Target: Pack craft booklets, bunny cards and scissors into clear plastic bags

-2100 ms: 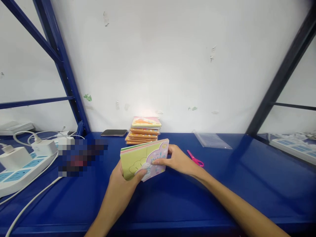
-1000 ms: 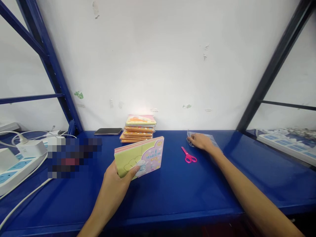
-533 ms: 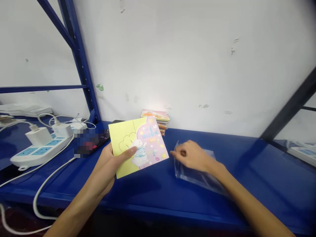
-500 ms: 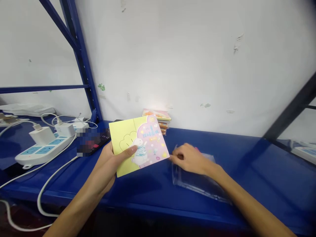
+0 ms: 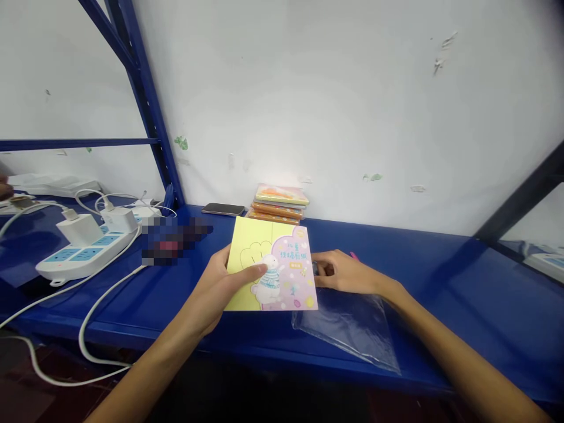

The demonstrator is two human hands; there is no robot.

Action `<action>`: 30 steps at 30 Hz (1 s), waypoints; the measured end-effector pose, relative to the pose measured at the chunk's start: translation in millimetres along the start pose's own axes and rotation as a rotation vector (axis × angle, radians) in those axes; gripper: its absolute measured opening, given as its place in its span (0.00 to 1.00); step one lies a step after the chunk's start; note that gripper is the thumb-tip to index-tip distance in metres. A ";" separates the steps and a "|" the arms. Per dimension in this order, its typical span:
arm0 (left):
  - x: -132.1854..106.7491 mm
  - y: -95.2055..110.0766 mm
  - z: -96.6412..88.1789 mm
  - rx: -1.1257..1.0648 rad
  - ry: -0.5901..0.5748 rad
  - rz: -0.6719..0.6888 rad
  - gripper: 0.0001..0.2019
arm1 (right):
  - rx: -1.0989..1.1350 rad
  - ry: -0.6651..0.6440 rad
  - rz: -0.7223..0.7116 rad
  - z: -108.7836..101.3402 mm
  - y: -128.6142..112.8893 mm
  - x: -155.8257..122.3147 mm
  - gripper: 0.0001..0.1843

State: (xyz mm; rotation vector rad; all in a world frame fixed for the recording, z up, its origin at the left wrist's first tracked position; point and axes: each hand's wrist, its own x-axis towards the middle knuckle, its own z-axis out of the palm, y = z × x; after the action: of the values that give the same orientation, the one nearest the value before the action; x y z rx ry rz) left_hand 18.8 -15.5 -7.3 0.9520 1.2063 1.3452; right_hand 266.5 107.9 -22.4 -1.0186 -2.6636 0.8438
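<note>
My left hand (image 5: 214, 288) is shut on a square children's paper pack (image 5: 291, 270), its thumb lying across the cover. The cover is yellow with a line-drawn shell on the left and pink with a rabbit in a striped sweater on the right. To the right of the pack, my right hand (image 5: 343, 273) pinches the upper edge of a clear plastic bag (image 5: 348, 332). The bag lies spread on the shelf, just below the pack's right corner.
Behind the pack stands a stack of similar paper packs (image 5: 279, 202), next to a phone (image 5: 222, 209). Pink scissors (image 5: 353, 255) barely show behind my right hand. On the left lie a power strip (image 5: 86, 249), chargers and white cables. The blue metal shelf (image 5: 396, 249) ends in a front edge.
The plastic bag has slid toward me and lies wider under my right hand. The pack has swung upright and moved right, closer to the bag.
</note>
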 end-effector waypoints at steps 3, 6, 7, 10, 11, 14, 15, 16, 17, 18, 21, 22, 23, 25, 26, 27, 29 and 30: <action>3.6 -2.2 -2.1 0.098 -0.008 0.006 0.26 | 0.070 -0.042 -0.052 4.9 -3.0 1.4 0.12; 7.5 -0.3 -11.6 0.202 -0.029 -0.012 0.24 | 0.107 -0.049 -0.078 6.8 -3.1 0.7 0.13; 8.5 1.2 -15.2 0.230 -0.033 -0.025 0.25 | 0.103 -0.041 -0.084 7.0 -3.0 0.2 0.13; 9.9 5.3 -23.5 0.288 -0.046 -0.060 0.27 | 0.081 -0.013 -0.104 7.2 -3.8 -1.5 0.13; 10.1 5.8 -24.8 0.299 -0.062 -0.068 0.28 | 0.085 -0.016 -0.108 7.1 -4.5 -2.0 0.14; 11.0 3.9 -25.2 0.298 -0.129 -0.076 0.27 | 0.120 -0.043 -0.105 6.8 -7.1 -2.8 0.18; 11.4 2.4 -24.7 0.291 -0.152 -0.069 0.28 | 0.131 -0.049 -0.106 6.7 -7.7 -2.7 0.19; 11.9 0.7 -24.2 0.287 -0.172 -0.059 0.28 | 0.140 -0.052 -0.108 6.6 -8.2 -2.5 0.20; 12.4 -0.9 -23.9 0.290 -0.188 -0.043 0.29 | 0.145 -0.051 -0.112 6.4 -8.4 -2.1 0.20; 12.9 -2.4 -24.0 0.302 -0.201 -0.025 0.29 | 0.148 -0.052 -0.117 6.3 -8.5 -1.6 0.20; 14.0 -5.1 -25.7 0.378 -0.214 0.021 0.28 | 0.142 -0.059 -0.123 5.9 -8.3 -0.1 0.18; 14.1 -5.3 -26.5 0.407 -0.213 0.031 0.28 | 0.135 -0.055 -0.121 6.0 -8.3 0.3 0.17; 14.0 -5.2 -27.4 0.435 -0.210 0.038 0.27 | 0.127 -0.047 -0.117 6.1 -8.4 0.6 0.16; 13.4 -4.5 -28.7 0.484 -0.204 0.047 0.27 | 0.113 -0.027 -0.108 6.6 -8.6 1.2 0.16; 13.0 -4.1 -29.2 0.503 -0.203 0.051 0.27 | 0.107 -0.020 -0.104 7.0 -8.7 1.4 0.16; 12.6 -3.7 -29.6 0.516 -0.203 0.056 0.27 | 0.104 -0.016 -0.098 7.3 -8.7 1.6 0.16; 11.9 -3.5 -30.2 0.530 -0.204 0.061 0.27 | 0.106 -0.016 -0.082 7.8 -8.5 2.1 0.13; 11.8 -3.7 -30.5 0.533 -0.204 0.061 0.27 | 0.111 -0.016 -0.072 8.0 -8.2 2.4 0.13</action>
State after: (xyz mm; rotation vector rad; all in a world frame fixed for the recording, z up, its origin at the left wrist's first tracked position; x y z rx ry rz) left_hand -11.9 -8.6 -17.3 1.4724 1.4129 0.9532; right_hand 257.3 100.9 -24.5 -0.8892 -2.6156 0.9764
